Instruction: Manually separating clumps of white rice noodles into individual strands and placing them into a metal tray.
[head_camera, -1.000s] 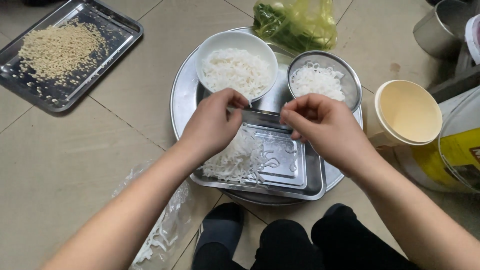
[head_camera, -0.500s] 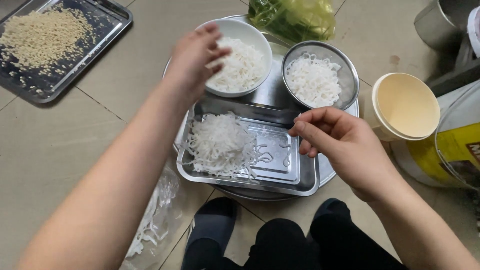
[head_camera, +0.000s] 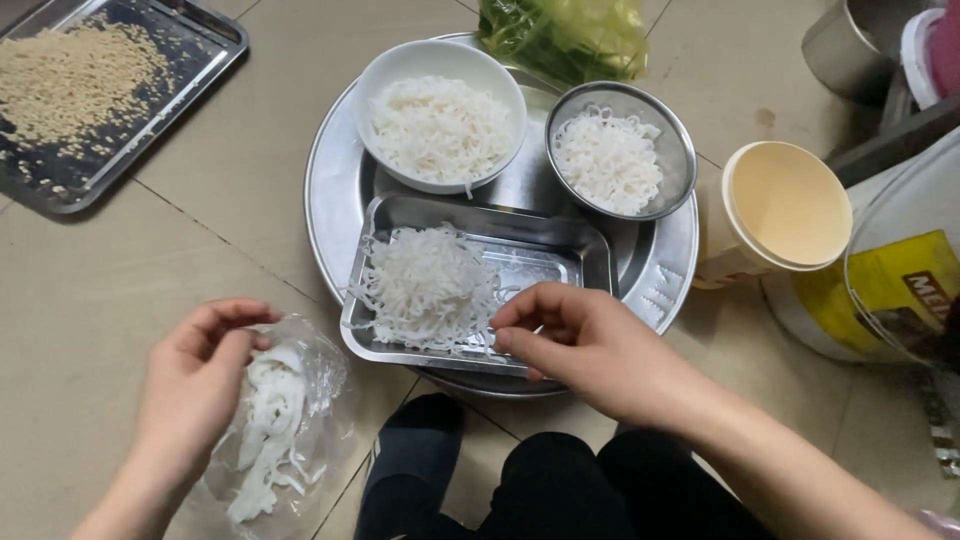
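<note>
A small rectangular steel tray (head_camera: 590, 245) holds a heap of white shreds (head_camera: 430, 285) and rests on a round steel platter (head_camera: 330, 190). My right hand (head_camera: 590, 345) lies at the tray's near edge, fingertips pinched at the shreds. My left hand (head_camera: 195, 385) hovers over a clear plastic bag (head_camera: 320, 375) of white strips (head_camera: 270, 420) on the floor, fingers curled, holding nothing that I can see. On the platter behind the tray stand a white bowl (head_camera: 440, 60) and a steel bowl (head_camera: 680, 150), both with white shreds.
A dark baking tray (head_camera: 200, 50) with tan grains lies far left on the tiled floor. A green-filled plastic bag (head_camera: 565, 30) sits behind the platter. A cream tub (head_camera: 785, 210), a white bucket (head_camera: 900, 290) and a steel pot (head_camera: 850, 45) stand at right. My dark-clad knees (head_camera: 520, 480) are below.
My left hand has left the white bowl and come down to the plastic bag on the floor. My right hand has shifted slightly left along the tray's near edge.
</note>
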